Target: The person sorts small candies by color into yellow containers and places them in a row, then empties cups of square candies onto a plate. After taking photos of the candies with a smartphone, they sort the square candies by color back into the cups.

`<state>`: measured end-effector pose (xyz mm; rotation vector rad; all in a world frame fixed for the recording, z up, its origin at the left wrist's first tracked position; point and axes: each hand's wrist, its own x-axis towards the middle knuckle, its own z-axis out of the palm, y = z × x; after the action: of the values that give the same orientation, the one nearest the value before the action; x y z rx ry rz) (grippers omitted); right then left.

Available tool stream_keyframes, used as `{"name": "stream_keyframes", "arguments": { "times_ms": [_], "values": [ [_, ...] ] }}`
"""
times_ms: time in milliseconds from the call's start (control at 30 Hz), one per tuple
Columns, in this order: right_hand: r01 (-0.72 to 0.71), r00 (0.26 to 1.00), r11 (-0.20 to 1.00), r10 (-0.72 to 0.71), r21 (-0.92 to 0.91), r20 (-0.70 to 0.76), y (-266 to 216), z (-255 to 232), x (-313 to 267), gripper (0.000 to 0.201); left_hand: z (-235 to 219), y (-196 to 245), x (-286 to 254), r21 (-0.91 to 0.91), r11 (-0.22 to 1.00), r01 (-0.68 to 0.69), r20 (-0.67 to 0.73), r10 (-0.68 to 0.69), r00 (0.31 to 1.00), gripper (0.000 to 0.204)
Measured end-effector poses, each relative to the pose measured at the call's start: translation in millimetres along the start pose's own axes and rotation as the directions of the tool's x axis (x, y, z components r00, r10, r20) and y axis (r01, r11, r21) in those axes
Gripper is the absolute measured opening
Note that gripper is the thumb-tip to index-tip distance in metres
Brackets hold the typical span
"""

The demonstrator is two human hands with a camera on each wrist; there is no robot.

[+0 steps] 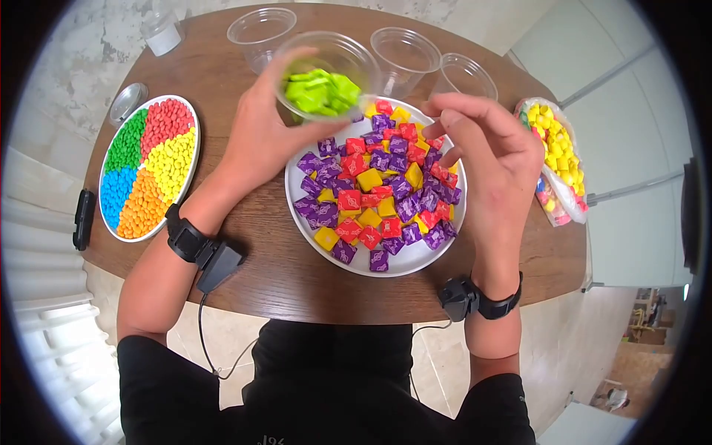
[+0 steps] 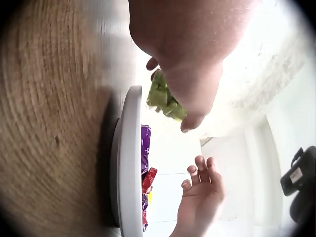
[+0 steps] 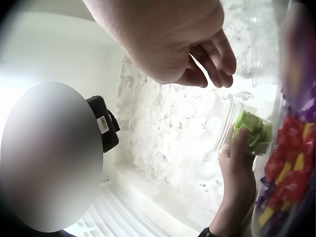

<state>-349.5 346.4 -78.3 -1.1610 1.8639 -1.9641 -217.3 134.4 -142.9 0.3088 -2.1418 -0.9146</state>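
Observation:
My left hand (image 1: 263, 130) grips a clear plastic cup (image 1: 348, 55) that holds several green wrapped candies (image 1: 322, 93). It is raised over the far left rim of a white plate (image 1: 297, 219). On that plate lie many purple, red and yellow wrapped candies (image 1: 378, 178). To the right, my right hand (image 1: 493, 152) hovers above the plate's right side, its fingers loosely bent and nothing between them. In the right wrist view the green candies (image 3: 254, 131) show through the cup's wall, with the left thumb across it.
Clear cups (image 1: 404, 52) stand along the table's back edge. On the left is an oval plate (image 1: 194, 167) of small candies sorted by colour. A bag of yellow candies (image 1: 560, 152) lies at the right edge. A small jar (image 1: 162, 33) stands at the back left.

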Motion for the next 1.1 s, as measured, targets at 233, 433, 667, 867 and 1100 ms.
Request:
{"name": "stream_keyframes", "arguments": {
  "times_ms": [233, 433, 667, 867, 1100],
  "values": [
    [-0.009, 0.989, 0.992, -0.009, -0.122, -0.145, 16, -19, 19, 0.019, -2, -38, 10, -0.177, 0.955, 0.237, -0.034, -0.247, 0.968, 0.083],
    [-0.157, 0.953, 0.908, 0.242, -0.388, 0.181, 20, -65, 31, 0.019, 4, -29, 7, -0.277, 0.911, 0.304, 0.128, -0.279, 0.952, 0.106],
    [-0.185, 0.617, 0.591, 0.692, -0.785, 0.376, -12, -56, 19, 0.047, -5, -48, 10, -0.12, 0.964, 0.238, 0.055, -0.233, 0.971, 0.101],
    [0.117, 0.793, 0.716, 0.35, -0.688, 0.499, 28, -45, 2, 0.04, -11, -50, 13, -0.001, 0.98, 0.2, 0.075, -0.199, 0.977, 0.098],
    [0.219, 0.844, 0.708, 0.209, -0.672, 0.495, 26, -38, 1, 0.026, -9, -29, 10, -0.162, 0.93, 0.329, 0.103, -0.316, 0.943, 0.097]
  ]
}}
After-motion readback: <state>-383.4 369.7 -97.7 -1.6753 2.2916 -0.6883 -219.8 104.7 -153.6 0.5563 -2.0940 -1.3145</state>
